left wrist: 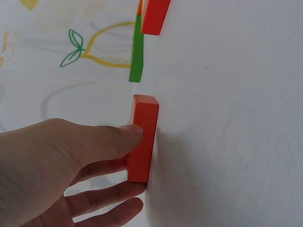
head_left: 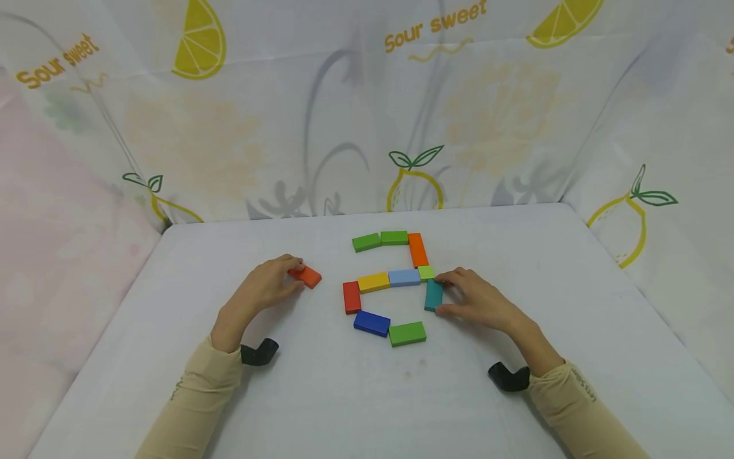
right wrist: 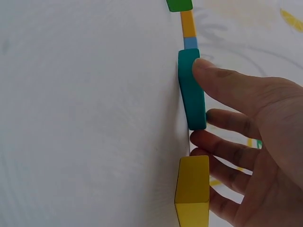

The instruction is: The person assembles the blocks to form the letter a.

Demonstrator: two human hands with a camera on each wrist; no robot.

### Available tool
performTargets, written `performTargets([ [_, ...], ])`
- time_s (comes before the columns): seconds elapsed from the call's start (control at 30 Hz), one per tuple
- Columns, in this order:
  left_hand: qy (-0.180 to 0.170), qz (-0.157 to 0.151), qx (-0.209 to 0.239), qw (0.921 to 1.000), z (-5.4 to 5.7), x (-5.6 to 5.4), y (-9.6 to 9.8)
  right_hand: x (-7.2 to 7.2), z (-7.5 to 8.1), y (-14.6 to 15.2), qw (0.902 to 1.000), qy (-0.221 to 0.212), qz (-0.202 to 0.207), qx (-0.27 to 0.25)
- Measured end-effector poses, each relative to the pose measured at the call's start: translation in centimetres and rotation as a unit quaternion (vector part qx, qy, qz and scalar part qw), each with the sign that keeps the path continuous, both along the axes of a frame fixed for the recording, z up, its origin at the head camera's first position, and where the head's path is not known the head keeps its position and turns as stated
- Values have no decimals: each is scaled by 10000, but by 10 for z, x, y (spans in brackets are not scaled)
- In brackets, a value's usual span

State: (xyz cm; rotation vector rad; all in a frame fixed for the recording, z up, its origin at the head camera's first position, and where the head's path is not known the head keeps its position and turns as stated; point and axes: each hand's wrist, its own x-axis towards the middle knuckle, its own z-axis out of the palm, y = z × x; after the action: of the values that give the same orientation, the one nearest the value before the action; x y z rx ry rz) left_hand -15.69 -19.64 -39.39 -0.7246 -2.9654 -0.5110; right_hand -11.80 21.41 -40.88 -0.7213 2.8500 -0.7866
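My left hand [head_left: 269,282] pinches an orange-red block [head_left: 309,276] left of the other blocks; the left wrist view shows the thumb on one face of the block [left wrist: 146,142] and fingers behind it. My right hand [head_left: 478,299] holds a teal block [head_left: 433,295] between thumb and index finger, just below a small lime block [head_left: 426,273]. In the right wrist view the thumb presses the near end of the teal block [right wrist: 191,90]. A yellow block [right wrist: 193,179] lies beside the other right fingers; the hand hides it in the head view.
Two green blocks [head_left: 394,238] and an orange block [head_left: 418,250] form the top of a curved row. Below lie a yellow-orange block [head_left: 373,282], a light blue block [head_left: 404,277], a red block [head_left: 352,298], a dark blue block [head_left: 371,323] and a green block [head_left: 408,334].
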Motion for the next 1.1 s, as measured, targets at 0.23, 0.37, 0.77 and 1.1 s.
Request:
performTargets([
  [0.23,-17,12,-17,10000,0,0,-1,0,2,-2,10000,-14,20,-32],
  [0.37,-56,13,63,10000,-2,0,-3,0,5,2,9997,-178,23,-191],
  [0.77,75,-530,262,9982,-8,2,-20,11,17,41,9987,-482,119,-98],
  [1.1,284,-827,377,9955,-13,-1,-25,22,13,55,9970,-741,197,92],
])
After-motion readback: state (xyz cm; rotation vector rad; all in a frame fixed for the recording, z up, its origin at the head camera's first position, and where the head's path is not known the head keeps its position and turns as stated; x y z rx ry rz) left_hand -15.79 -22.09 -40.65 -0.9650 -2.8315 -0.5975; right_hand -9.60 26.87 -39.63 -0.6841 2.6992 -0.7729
